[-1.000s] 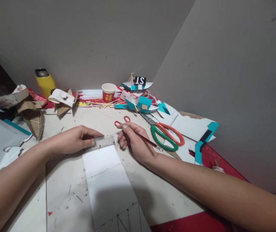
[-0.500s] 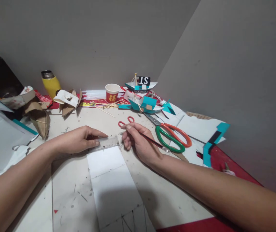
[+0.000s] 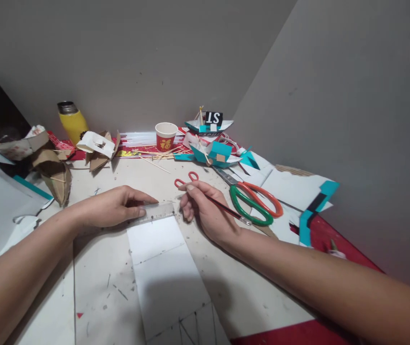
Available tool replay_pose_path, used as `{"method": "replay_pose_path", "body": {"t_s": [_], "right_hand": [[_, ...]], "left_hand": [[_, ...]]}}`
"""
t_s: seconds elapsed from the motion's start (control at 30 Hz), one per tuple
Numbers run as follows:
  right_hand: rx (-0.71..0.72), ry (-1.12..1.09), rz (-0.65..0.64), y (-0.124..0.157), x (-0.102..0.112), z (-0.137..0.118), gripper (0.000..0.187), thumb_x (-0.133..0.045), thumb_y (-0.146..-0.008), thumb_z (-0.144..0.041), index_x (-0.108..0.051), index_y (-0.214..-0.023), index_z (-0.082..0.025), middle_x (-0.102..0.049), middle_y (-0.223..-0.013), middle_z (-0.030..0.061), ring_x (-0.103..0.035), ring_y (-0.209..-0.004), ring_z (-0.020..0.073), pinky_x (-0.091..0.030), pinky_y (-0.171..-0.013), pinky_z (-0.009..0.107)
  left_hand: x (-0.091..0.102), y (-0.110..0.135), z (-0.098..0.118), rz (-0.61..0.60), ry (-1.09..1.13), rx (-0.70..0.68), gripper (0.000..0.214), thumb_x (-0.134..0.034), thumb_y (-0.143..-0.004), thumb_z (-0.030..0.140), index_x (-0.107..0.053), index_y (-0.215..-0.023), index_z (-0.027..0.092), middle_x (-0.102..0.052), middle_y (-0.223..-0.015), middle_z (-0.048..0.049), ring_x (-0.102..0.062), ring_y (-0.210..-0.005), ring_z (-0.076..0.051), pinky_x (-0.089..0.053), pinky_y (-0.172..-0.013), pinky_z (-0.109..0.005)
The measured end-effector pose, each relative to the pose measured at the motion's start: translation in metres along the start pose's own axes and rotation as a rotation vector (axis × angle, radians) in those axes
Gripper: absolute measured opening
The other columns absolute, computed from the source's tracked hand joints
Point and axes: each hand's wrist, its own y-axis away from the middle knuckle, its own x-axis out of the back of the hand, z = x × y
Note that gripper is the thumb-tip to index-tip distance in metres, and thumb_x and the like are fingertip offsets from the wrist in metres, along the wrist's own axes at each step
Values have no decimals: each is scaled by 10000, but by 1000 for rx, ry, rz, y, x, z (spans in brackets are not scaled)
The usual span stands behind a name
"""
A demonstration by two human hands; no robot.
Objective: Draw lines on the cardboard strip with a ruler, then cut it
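My left hand (image 3: 118, 207) grips a clear ruler (image 3: 159, 210) between thumb and fingers. The ruler lies along the far edge of a white card strip (image 3: 167, 268), which bears drawn lines at its near end and one across its upper part. My right hand (image 3: 208, 208) is closed around a dark pencil with red stripes (image 3: 222, 207), its silver end toward my wrist. That hand hovers just right of the ruler's end, apart from the card. Behind its fingers lie the red handles of small scissors (image 3: 186, 179); their blades are hidden.
Large scissors (image 3: 258, 199) with green and orange handles lie right of my right hand. Paper boats (image 3: 215, 153), a red cup (image 3: 166, 136), thin sticks (image 3: 156, 164) and a yellow bottle (image 3: 73, 124) stand behind. Cardboard pieces (image 3: 55, 177) crowd the left; cut card (image 3: 291, 189) the right.
The whole view has shifted very slightly. Both hands, the ruler and the pencil keep the same positions relative to the card strip.
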Motion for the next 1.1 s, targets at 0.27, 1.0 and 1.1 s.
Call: {"method": "replay_pose_path", "body": {"t_s": [0.27, 1.0, 1.1], "right_hand": [[11, 7, -6, 0, 1, 0, 315, -718, -799, -478, -675, -863, -173, -640, -581, -33, -541, -401, 77, -426, -363, 170], [-3, -8, 2, -1, 0, 0, 320, -724, -787, -485, -675, -851, -176, -638, -577, -36, -537, -394, 75, -421, -356, 166], [2, -8, 1, -1, 1, 1, 323, -721, -789, -488, -675, -855, -175, -639, -580, -34, -538, -397, 76, -422, -358, 167]], "left_hand": [[1, 0, 0, 2, 10, 0, 410, -590, -928, 303, -684, -1322, 247, -742, -1291, -30, -687, -1097, -240, -532, -959, -361], [2, 2, 1, 14, -32, 43, 443, -594, -917, 358, -672, -1336, 238, -738, -1291, -32, -675, -1091, -245, -518, -963, -348], [2, 2, 1, 11, -25, 42, 439, -588, -919, 351, -673, -1336, 243, -740, -1286, -33, -679, -1083, -241, -520, -950, -342]]}}
